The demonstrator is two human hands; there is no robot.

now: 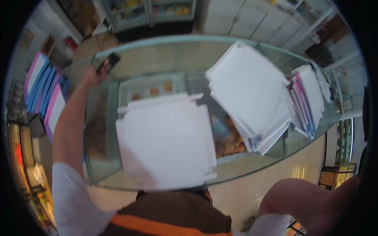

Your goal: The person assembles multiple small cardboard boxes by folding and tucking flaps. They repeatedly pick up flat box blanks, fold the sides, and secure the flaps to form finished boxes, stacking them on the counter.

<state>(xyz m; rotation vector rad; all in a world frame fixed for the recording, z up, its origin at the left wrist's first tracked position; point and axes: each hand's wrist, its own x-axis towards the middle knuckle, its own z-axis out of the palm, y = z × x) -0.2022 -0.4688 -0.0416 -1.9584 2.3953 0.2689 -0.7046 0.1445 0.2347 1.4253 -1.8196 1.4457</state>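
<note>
My left hand [92, 76] reaches out to the far left side of the glass counter, closed round a dark phone [109, 63]. The phone is just above the glass top or touching it; I cannot tell which. A flat white cardboard box blank [165, 141] with notched flaps lies before me at the near edge. To its right sits a skewed stack of similar white blanks [252, 84]. My right arm [303, 200] is bent at the lower right, and its hand is out of view.
Under the glass counter top [145, 47] are round baked goods [232, 145] and a white tray [179, 82]. Folded pink, white and blue boxes [43, 86] stand at the left; more folded boxes [303, 98] lean at the right. A display fridge [151, 15] and white cabinets [244, 19] stand behind.
</note>
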